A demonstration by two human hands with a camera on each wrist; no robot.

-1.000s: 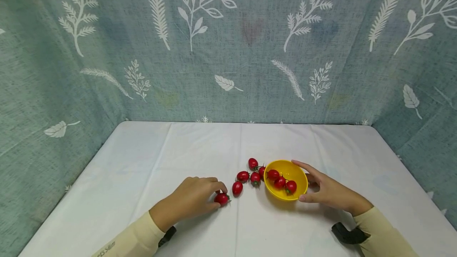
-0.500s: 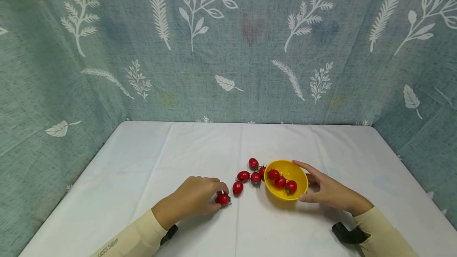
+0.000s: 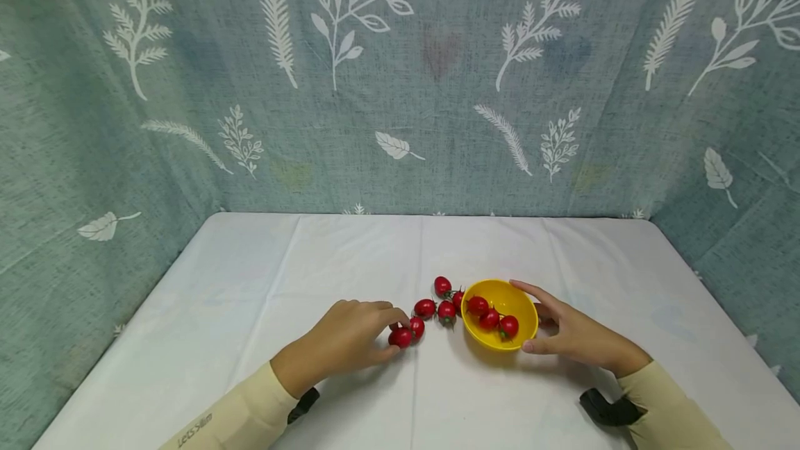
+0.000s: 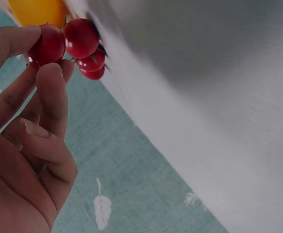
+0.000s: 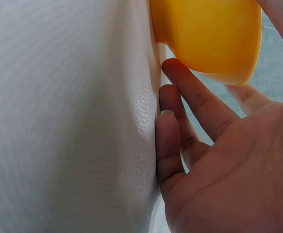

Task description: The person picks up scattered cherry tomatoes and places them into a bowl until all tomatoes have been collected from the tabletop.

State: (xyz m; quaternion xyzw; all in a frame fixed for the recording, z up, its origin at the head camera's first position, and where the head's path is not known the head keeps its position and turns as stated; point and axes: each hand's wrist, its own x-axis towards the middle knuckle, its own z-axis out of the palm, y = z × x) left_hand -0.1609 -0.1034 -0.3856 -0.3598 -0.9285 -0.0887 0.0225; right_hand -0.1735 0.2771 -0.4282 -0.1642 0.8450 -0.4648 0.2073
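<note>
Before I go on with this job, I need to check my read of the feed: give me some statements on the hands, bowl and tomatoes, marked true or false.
1. The left hand pinches a red tomato. True.
2. The yellow bowl is upside down. False: it is upright, its open side up.
3. The right hand holds a tomato. False: its thumb and fingers are around the side of the yellow bowl.
4. Three bowl tomatoes show in the head view. True.
5. All the tomatoes are in the bowl. False: several loose tomatoes lie on the white cloth.
</note>
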